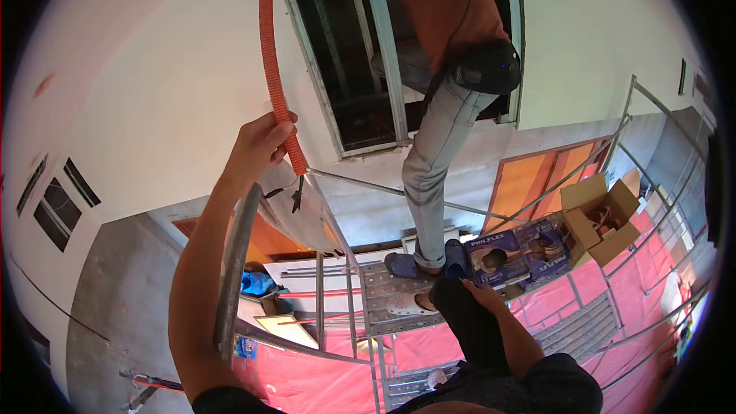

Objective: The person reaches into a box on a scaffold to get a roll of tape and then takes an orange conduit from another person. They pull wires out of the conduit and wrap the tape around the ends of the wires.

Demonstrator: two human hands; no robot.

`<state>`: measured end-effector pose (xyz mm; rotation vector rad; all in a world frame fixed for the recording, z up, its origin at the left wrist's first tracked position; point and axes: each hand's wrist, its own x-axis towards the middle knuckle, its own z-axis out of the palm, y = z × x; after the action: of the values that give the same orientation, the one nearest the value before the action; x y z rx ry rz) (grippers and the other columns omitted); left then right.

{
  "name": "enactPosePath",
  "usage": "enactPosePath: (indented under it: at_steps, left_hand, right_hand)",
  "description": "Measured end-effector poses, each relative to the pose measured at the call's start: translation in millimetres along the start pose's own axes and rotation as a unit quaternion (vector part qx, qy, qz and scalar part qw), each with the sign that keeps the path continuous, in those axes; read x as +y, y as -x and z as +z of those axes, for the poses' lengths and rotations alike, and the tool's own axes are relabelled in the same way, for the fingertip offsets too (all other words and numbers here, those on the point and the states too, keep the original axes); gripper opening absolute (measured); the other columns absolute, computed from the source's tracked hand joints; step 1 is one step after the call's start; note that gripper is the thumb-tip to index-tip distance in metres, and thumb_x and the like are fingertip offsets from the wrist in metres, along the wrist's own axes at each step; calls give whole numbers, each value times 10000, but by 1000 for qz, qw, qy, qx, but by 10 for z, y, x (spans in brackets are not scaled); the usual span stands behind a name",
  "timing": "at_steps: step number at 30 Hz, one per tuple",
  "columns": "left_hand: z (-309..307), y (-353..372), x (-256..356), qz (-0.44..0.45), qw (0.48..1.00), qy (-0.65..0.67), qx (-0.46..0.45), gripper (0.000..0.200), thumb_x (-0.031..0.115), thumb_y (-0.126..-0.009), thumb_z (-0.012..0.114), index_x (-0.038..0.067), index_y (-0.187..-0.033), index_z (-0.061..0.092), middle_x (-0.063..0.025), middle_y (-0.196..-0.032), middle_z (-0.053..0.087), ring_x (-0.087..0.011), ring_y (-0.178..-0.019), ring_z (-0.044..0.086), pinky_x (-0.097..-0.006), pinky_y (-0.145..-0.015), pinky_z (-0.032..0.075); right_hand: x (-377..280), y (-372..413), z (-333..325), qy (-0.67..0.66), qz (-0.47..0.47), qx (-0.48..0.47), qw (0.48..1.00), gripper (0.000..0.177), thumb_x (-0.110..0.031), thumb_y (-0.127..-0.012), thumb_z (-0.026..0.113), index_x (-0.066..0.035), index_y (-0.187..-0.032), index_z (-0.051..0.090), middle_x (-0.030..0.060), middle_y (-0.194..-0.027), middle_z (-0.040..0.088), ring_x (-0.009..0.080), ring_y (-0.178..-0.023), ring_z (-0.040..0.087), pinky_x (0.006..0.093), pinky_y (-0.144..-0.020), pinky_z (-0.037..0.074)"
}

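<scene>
My left hand [264, 142] is raised and wrapped round an orange corrugated conduit [268, 46] near its lower end. The conduit runs up along the wall and out of the top of the view. Dark wire ends [297, 195] stick out of its bottom opening. Lower down, my right hand [483, 297] is by my bent knee, close to a blue Philflex box [498, 254]. Its fingers are partly hidden, so I cannot make out whether they hold anything.
Another person in grey jeans [437, 161] stands on the perforated scaffold platform [383, 291], leaning into a window frame [387, 54]. Scaffold tubes [239, 261] pass beside my left arm. An open cardboard box [606, 218] stands at the right. Pink sheeting [307, 372] lies far below.
</scene>
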<state>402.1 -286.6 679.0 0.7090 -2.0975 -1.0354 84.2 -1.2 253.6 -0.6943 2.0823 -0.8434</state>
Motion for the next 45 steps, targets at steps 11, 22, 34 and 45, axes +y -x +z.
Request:
enactPosePath:
  at_steps: [11,22,34,45]
  left_hand:
    - [-10,-20,-83,7,1000,13,-1,314,337,-976,559,69,-1129,617,55,-783,503,-47,-599,404,-212,-569,366]
    - [-1,-2,-61,12,1000,12,-4,307,349,-977,556,73,-1097,615,57,-782,488,-41,-589,387,-199,-550,343]
    - [0,-25,-86,9,1000,11,-2,306,332,-982,551,55,-1094,612,55,-755,480,-42,-579,383,-204,-535,337]
    - [18,-15,-70,14,1000,16,-3,320,355,-977,555,63,-1093,611,59,-749,478,-40,-579,374,-197,-536,325]
  right_hand:
    - [29,-33,-29,16,25,-19,999,865,-757,-781,520,32,-1105,668,270,-1080,655,401,-1094,608,408,-939,450]
    - [53,-57,-27,3,16,-17,1000,877,-748,-785,539,64,-1093,659,240,-1033,669,346,-1024,643,390,-873,478]
    - [145,-179,22,12,9,-5,1000,898,-769,-772,514,52,-1104,659,299,-1097,638,423,-1124,586,426,-945,443]
    - [151,-173,22,1,12,-16,1000,858,-754,-788,515,27,-1112,664,287,-1071,650,412,-1106,598,419,-940,445]
